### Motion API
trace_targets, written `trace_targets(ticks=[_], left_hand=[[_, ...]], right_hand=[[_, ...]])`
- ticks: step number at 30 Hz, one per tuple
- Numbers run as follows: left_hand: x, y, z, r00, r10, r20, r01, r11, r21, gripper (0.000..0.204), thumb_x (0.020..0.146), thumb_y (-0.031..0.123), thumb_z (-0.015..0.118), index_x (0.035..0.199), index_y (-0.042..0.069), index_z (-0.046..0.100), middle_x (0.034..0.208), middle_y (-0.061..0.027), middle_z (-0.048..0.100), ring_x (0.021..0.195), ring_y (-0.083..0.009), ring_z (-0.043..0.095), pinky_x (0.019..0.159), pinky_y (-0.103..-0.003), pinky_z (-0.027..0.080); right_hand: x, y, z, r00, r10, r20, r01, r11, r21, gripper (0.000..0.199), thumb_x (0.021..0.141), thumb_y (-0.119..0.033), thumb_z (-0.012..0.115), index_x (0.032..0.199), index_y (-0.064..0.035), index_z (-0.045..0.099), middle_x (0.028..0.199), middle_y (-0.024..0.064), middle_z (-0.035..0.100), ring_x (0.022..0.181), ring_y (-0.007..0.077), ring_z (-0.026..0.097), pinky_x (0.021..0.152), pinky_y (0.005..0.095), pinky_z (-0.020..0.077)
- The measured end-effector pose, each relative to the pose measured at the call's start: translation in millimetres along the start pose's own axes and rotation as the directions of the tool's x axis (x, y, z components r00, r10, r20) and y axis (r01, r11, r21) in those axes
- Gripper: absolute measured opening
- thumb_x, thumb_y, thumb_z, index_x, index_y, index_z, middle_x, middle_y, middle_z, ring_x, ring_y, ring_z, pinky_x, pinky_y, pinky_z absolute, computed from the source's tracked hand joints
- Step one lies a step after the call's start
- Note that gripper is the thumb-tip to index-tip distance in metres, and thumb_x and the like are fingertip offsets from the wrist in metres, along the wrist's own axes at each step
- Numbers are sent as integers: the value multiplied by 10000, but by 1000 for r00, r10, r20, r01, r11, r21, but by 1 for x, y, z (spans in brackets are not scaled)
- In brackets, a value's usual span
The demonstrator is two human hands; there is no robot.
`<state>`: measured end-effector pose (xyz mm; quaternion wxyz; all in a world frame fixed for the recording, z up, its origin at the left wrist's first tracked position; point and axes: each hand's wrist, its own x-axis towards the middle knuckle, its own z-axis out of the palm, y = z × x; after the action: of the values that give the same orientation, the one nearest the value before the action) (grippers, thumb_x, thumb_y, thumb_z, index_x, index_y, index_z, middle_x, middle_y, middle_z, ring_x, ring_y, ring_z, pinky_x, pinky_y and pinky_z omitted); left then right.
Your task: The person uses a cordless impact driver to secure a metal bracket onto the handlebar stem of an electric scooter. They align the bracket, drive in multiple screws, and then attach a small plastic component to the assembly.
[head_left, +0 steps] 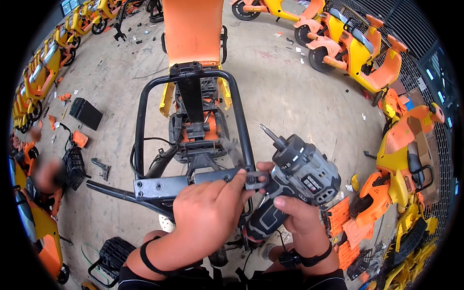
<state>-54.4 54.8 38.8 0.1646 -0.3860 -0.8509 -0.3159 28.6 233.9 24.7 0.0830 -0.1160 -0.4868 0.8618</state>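
My right hand (300,218) is wrapped round the grip of a grey and black cordless drill (308,172), whose bit points up and to the left. Under my left hand (208,212) runs a flat black metal bracket (162,187) with bolts in it, lying across the scooter frame. The left fingers are closed on the bracket near its right end, beside a small bolted plate (256,180). A fingertip of the right hand is close to that plate. Black tubing (240,113) of the frame loops up beyond, toward an orange body panel (193,31).
Yellow and orange scooters (357,48) line both sides. Removed orange panels (358,234) lie at the right. On the floor to the left are a black box (86,113), a metal bracket (101,168) and a black basket (115,256). Another person (47,174) is at far left.
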Motion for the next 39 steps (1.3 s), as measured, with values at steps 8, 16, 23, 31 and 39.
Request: trace_targets(ticks=[8,16,23,31,39], left_hand=[[3,-12,2,996,82,43,-83,996,13,359,789,235,843,1073,28,767,600,30,487,475,-129,504,424,-297,379],[7,-14,2,992,109,66,-106,993,-50,377,792,204,846,1089,-12,755,595,25,500,469,-128,505,423,-292,390],[6,-12,2,993,107,56,-107,994,-18,391,782,208,857,1091,-8,754,597,19,490,471,-137,504,424,-295,386],[6,-5,-1,996,38,79,-36,999,-32,441,723,131,881,1130,15,754,595,-43,539,475,-230,527,455,-360,382],[2,-4,2,998,42,55,-43,999,5,477,713,151,879,1160,37,755,600,-34,518,493,-228,525,475,-369,380]], right_hand=[[1,-16,-1,989,147,0,-147,987,-58,641,836,-38,776,1426,-7,528,1396,145,638,1239,215,631,1100,386,489],[-3,-17,2,986,162,-29,-163,986,-38,628,862,-19,760,1441,3,517,1378,140,651,1239,216,635,1082,381,497],[7,-20,0,990,119,-76,-131,974,-183,727,769,-70,808,1432,17,523,1334,212,661,1160,286,671,1047,440,534],[-4,-27,10,992,104,-65,-113,983,-146,544,887,36,730,1403,10,560,1301,132,695,1188,201,663,1015,354,540],[-9,-35,29,975,113,-191,-127,990,-65,548,896,51,699,1418,25,532,1306,184,679,1157,236,676,973,357,560]])
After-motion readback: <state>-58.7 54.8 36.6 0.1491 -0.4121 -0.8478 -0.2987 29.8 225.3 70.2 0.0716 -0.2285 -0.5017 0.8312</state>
